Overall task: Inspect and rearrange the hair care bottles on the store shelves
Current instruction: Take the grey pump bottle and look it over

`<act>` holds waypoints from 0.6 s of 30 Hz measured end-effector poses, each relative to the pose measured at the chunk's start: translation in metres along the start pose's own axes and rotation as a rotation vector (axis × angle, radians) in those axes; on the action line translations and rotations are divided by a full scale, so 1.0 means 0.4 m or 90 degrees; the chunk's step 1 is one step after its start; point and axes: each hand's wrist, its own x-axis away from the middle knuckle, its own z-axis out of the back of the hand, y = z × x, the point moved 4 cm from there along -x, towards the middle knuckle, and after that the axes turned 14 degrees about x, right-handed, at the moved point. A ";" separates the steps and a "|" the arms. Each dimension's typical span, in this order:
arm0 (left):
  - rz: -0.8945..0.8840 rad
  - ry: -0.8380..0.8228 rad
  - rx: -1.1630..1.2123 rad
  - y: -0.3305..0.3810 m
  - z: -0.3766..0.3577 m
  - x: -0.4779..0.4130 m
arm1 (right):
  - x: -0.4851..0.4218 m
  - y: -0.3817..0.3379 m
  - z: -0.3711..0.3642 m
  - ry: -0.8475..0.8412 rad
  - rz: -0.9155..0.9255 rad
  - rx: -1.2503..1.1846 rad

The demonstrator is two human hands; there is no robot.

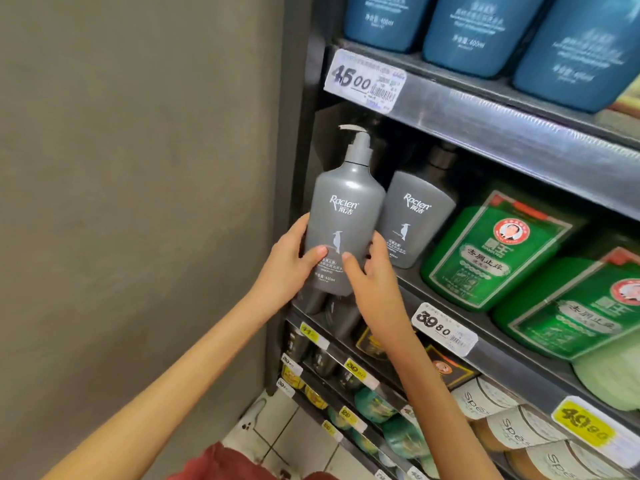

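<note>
A grey pump bottle [346, 202] with a white bird logo is upright in front of the left end of the middle shelf [512, 355], held off it. My left hand [291, 265] grips its lower left side and my right hand [370, 271] grips its lower right side, thumbs on the label. A second grey bottle [415, 216] of the same brand stands on the shelf just to its right, its cap in shadow.
Green bottles [485, 244] fill the shelf to the right. Blue bottles [485, 29] stand on the shelf above, with a price tag [363, 81] on its edge. Lower shelves hold dark, green and white products. A grey wall [138, 202] is close on the left.
</note>
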 end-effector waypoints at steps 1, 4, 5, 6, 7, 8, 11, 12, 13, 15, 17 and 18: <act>-0.019 -0.001 -0.001 0.003 -0.001 -0.019 | -0.014 -0.007 0.002 0.014 0.008 0.022; -0.057 -0.004 0.013 0.005 -0.007 -0.059 | -0.050 -0.028 0.005 0.058 0.032 0.074; -0.066 0.004 0.019 0.004 -0.008 -0.067 | -0.061 -0.033 0.005 0.075 0.041 0.092; -0.073 0.010 0.028 0.004 -0.009 -0.074 | -0.069 -0.036 0.006 0.092 0.048 0.110; -0.081 0.010 0.038 0.004 -0.010 -0.082 | -0.076 -0.038 0.005 0.105 0.052 0.125; -0.089 0.005 0.044 0.004 -0.012 -0.088 | -0.080 -0.036 0.003 0.115 0.050 0.132; -0.099 -0.005 0.060 -0.006 -0.018 -0.099 | -0.087 -0.022 -0.005 0.136 0.032 0.143; -0.097 -0.002 0.070 -0.011 -0.019 -0.101 | -0.090 -0.018 -0.008 0.141 0.027 0.149; -0.094 0.003 0.084 -0.017 -0.021 -0.104 | -0.096 -0.015 -0.010 0.147 0.022 0.154; -0.086 0.018 0.112 -0.027 -0.024 -0.109 | -0.107 -0.009 -0.012 0.163 0.010 0.185; -0.084 0.030 0.132 -0.035 -0.028 -0.115 | -0.112 -0.008 -0.016 0.192 0.004 0.235; -0.085 0.033 0.140 -0.039 -0.029 -0.120 | -0.113 -0.009 -0.018 0.210 0.006 0.253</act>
